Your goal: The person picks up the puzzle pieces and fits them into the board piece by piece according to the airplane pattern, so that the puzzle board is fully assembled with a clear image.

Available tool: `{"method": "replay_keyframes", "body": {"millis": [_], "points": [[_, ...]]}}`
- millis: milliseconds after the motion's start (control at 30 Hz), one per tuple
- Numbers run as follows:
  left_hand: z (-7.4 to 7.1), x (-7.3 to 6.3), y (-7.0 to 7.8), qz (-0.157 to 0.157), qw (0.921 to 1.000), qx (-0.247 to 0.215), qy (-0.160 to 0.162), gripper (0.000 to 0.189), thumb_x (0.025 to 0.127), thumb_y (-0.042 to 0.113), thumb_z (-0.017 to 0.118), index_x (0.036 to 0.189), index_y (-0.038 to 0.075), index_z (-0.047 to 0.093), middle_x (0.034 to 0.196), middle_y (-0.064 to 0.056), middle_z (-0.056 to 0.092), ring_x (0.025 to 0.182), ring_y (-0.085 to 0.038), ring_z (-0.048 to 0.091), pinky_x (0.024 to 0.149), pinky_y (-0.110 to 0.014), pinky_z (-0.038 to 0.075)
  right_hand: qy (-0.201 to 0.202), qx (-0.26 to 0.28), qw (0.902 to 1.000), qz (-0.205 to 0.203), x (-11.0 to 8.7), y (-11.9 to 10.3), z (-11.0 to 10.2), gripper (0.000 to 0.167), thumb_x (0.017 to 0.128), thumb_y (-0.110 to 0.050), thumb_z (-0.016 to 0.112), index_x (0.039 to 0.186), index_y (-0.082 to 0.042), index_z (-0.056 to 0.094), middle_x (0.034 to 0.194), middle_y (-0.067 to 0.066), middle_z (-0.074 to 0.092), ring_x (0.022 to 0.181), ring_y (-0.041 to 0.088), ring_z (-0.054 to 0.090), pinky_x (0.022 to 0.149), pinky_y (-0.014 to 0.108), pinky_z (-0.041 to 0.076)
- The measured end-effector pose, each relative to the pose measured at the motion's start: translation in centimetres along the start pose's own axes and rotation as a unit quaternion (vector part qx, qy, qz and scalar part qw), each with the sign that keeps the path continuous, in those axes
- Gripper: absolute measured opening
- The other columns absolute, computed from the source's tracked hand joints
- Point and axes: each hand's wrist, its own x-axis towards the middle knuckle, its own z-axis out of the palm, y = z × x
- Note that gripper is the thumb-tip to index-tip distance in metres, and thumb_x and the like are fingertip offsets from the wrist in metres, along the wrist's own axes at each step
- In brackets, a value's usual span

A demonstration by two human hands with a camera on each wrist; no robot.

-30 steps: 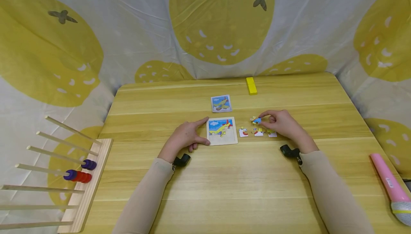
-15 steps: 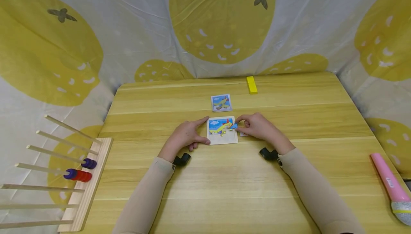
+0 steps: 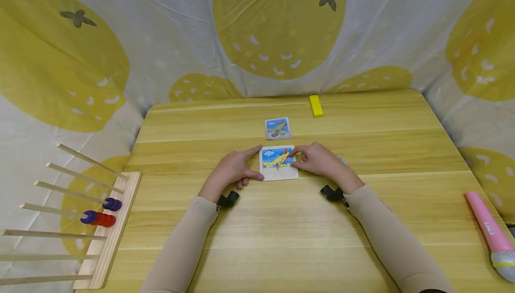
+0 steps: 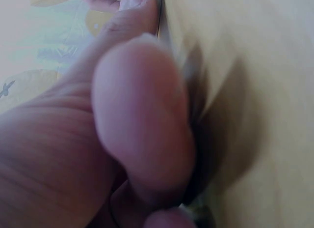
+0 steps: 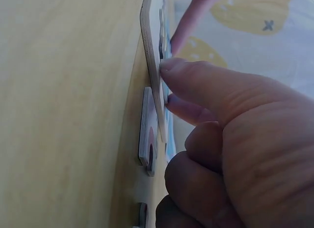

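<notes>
A square wooden jigsaw puzzle board (image 3: 280,175) with an airplane picture lies mid-table, its upper part filled and a bare strip along the near side. My left hand (image 3: 232,168) holds its left side, index finger at the far corner and thumb at the near one; other fingers are tucked under. My right hand (image 3: 319,159) has thumb and index finger on a blue-edged puzzle piece (image 3: 290,160) at the board's right side, low against its face. Loose puzzle pieces (image 5: 148,134) lie beside the board, mostly hidden in the head view by the right hand.
Beyond the board lies a picture card (image 3: 277,128) with the same airplane. A yellow block (image 3: 316,106) is near the far edge. A wooden peg rack (image 3: 120,212) with purple and red rings stands left; a pink toy microphone (image 3: 488,226) lies right.
My right hand has carried the blue puzzle piece from the loose pieces leftward to the board's right side, where it now sits in the picture. My left hand has stayed at the board.
</notes>
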Motion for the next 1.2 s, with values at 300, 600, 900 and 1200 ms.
{"method": "replay_keyframes", "body": {"millis": [300,600,900,1200], "points": [[0.0,0.1,-0.1,-0.001,1.0000,0.007,-0.002,0.105,0.079,0.050,0.091,0.166,0.043,0.033,0.054,-0.004,0.067,0.043,-0.020,0.065,0.053,-0.035,0.059,0.017,0.011,0.9998,-0.007,0.1,-0.9,0.4,0.026,0.097,-0.029,0.080,0.119,-0.015,0.079,0.056,-0.011,0.039,0.051,0.006,0.035,0.054,0.022,0.028],[0.0,0.2,-0.1,0.000,1.0000,0.008,-0.003,0.105,0.079,0.051,0.091,0.166,0.044,0.032,0.054,-0.003,0.068,0.043,-0.020,0.065,0.053,-0.036,0.059,0.010,-0.016,0.9998,0.012,0.1,-1.7,0.8,0.024,0.098,-0.030,0.078,0.115,-0.014,0.079,0.061,-0.005,0.053,0.054,0.008,0.042,0.054,0.023,0.032],[-0.1,0.2,0.1,-0.001,1.0000,0.007,-0.003,0.105,0.079,0.050,0.091,0.166,0.044,0.032,0.053,-0.003,0.067,0.043,-0.020,0.065,0.053,-0.036,0.059,0.017,-0.024,0.9995,0.013,0.1,-1.9,0.8,0.021,0.098,-0.030,0.079,0.112,-0.015,0.079,0.062,-0.004,0.053,0.053,0.009,0.042,0.053,0.023,0.032],[0.1,0.1,0.0,0.002,1.0000,0.002,0.000,0.104,0.079,0.049,0.092,0.165,0.045,0.033,0.053,-0.004,0.067,0.043,-0.020,0.065,0.053,-0.036,0.059,0.016,0.028,0.9990,0.030,0.0,-1.4,0.7,0.020,0.100,-0.032,0.076,0.116,-0.020,0.079,0.059,-0.007,0.046,0.051,0.008,0.039,0.053,0.023,0.030]]}}
